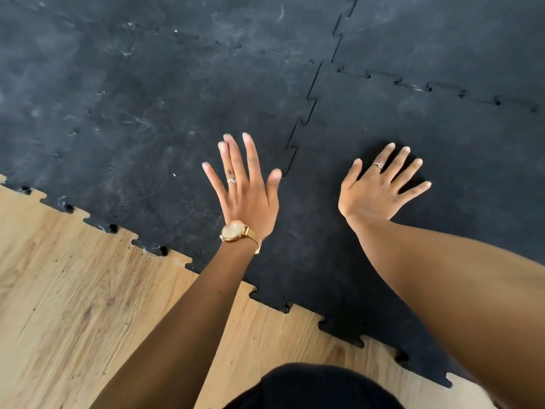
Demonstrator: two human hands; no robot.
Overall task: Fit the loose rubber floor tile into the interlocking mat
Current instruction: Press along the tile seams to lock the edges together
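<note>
A black rubber tile (368,119) lies at the near right of the dark interlocking mat (147,98). Its toothed left edge runs along the neighbouring tile, with a thin open seam (306,104) showing between the teeth. Its far edge meets another tile along a notched joint (427,87). My right hand (380,187) rests flat on this tile, fingers spread. My left hand (247,190), wearing a gold watch and a ring, hovers or presses open over the lower end of the seam, slightly blurred. Neither hand holds anything.
Light wooden floor (73,305) fills the near left, bordered by the mat's jagged puzzle edge (112,228). The older tiles are scuffed with pale marks. A dark garment on my body (315,388) shows at the bottom.
</note>
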